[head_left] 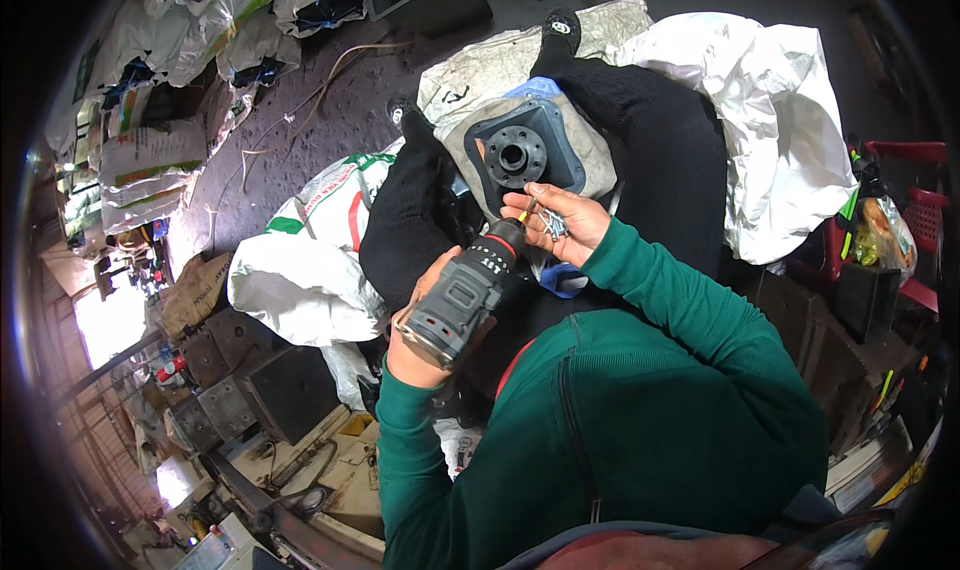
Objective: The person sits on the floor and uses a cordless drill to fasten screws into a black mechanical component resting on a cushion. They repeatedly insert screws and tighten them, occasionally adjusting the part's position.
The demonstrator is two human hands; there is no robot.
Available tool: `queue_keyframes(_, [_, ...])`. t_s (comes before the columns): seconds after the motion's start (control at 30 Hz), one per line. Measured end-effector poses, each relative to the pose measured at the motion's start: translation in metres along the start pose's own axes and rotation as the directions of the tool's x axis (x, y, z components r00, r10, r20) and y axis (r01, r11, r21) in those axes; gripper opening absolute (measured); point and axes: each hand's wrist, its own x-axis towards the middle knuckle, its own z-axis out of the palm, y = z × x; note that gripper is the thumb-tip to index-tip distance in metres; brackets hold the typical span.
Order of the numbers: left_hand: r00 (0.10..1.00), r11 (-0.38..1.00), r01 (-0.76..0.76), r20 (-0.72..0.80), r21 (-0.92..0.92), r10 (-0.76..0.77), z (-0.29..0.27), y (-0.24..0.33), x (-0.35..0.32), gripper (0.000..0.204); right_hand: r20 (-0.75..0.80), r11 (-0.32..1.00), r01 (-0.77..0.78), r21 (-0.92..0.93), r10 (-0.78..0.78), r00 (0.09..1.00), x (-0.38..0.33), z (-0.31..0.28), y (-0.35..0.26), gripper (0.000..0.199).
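Observation:
My left hand [425, 355] is wrapped round a grey-and-black cordless drill [462, 305], which points up and to the right. Its chuck [507, 233] ends close to the fingertips of my right hand [567, 218]. Several small silver screws [551, 222] lie in the curled fingers of that hand, its thumb and forefinger brought together by the drill's tip. Just beyond, between my legs, rests a dark square part with rounded corners [562, 160]. A round flange [516, 157] with a ring of holes and a central bore sits in its middle.
White sacks lie on the left [300, 280] and right [745, 120] of my legs. Dark boxy parts [290, 390] stand at lower left. A black bin [425, 0] is at the top, and a loose cable [325, 90] crosses the floor. A red plastic chair [925, 220] stands at right.

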Motion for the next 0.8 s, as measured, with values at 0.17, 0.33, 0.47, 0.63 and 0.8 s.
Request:
queue_keyframes(0.17, [0.987,0.975,0.162,0.012,-0.150,-0.162,0.005,0.013,0.000,0.054,-0.128,0.997,0.007,-0.074,-0.016,0.992,0.005,-0.001,0.004,0.021])
queue_keyframes(0.33, [0.991,0.991,0.129,0.047,-0.046,-0.127,0.008,0.010,0.006,0.066,-0.182,0.983,-0.009,-0.181,-0.025,0.983,0.010,-0.013,0.006,0.028])
queue_keyframes(0.47, [0.999,0.998,0.042,-0.023,0.047,-0.041,0.000,-0.010,0.025,0.057,-0.311,0.959,-0.017,-0.281,-0.075,0.947,0.007,-0.038,0.004,0.033])
queue_keyframes(0.63, [0.988,0.987,0.155,0.032,-0.046,-0.154,-0.014,-0.048,0.055,0.046,-0.428,0.885,0.265,-0.382,-0.424,0.798,0.033,-0.067,-0.015,0.032])
queue_keyframes(0.8, [0.858,0.858,0.497,0.217,-0.125,-0.466,-0.010,-0.062,0.076,0.049,-0.374,0.759,0.198,-0.621,-0.508,0.776,0.073,-0.075,-0.015,0.036])
